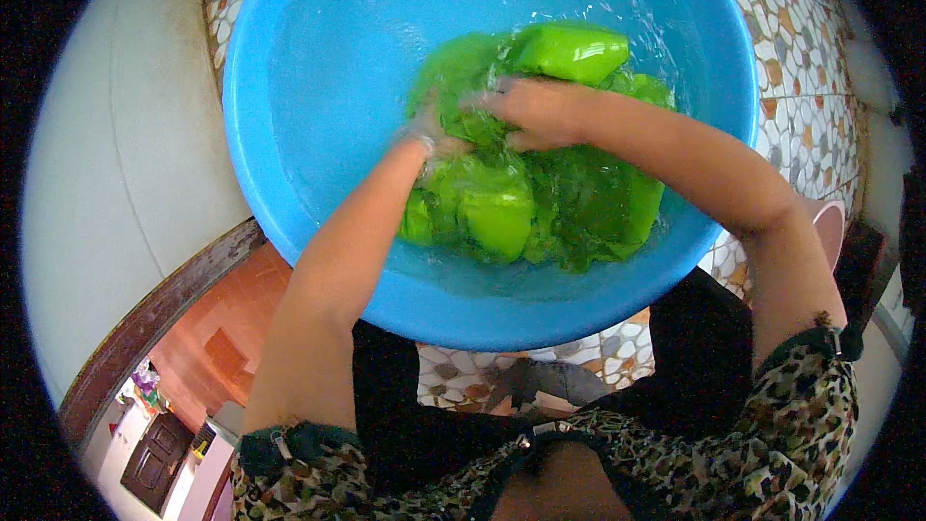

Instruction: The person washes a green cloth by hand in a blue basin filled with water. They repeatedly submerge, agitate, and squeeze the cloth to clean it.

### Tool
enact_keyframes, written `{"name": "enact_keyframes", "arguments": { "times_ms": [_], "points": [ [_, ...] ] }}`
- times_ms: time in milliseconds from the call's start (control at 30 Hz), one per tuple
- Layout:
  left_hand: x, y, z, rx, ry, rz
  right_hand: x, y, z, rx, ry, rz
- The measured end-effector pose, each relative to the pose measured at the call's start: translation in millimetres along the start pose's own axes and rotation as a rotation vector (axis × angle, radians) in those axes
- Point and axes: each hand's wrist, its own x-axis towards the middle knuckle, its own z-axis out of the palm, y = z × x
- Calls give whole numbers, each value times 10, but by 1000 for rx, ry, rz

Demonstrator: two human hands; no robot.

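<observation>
A bright green cloth (495, 221) lies bunched in water inside a large blue plastic tub (492, 325). Parts of it bulge above the surface, and one shiny puffed fold (575, 51) stands beyond my right hand. My left hand (441, 137) is in the water at the cloth's left side, its fingers blurred and partly under the surface. From the right, my right hand (539, 112) reaches across the middle of the cloth, thumb and fingers touching it. Motion and splashing water hide whether either hand grips the fabric.
Pebble-patterned tiles (796, 51) surround the tub. A pale wall (123, 108) stands at the left, above a dark worn edge (166, 304) and a reddish floor (217, 333). Beside my right arm is a pink container (832, 228), partly hidden.
</observation>
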Motion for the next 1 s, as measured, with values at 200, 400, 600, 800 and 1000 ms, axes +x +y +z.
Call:
{"name": "enact_keyframes", "arguments": {
  "times_ms": [200, 400, 600, 800, 1000],
  "points": [
    [-453, 452, 119, -107, -35, -76, -791, 322, -414, -444, 1009, 5],
    [-769, 523, -607, -220, -586, -190, -494, 525, -203, 833, 696, 351],
    [-566, 615, -1189, -879, -122, -426, -144, 394, 30, 365, 687, 285],
    [-625, 1304, -908, -1270, -348, -60, -383, -307, 330, -40, 734, 33],
    [-1115, 919, -164, -78, 366, 405, -857, -355, 507, -237, 505, -171]
  ]
}}
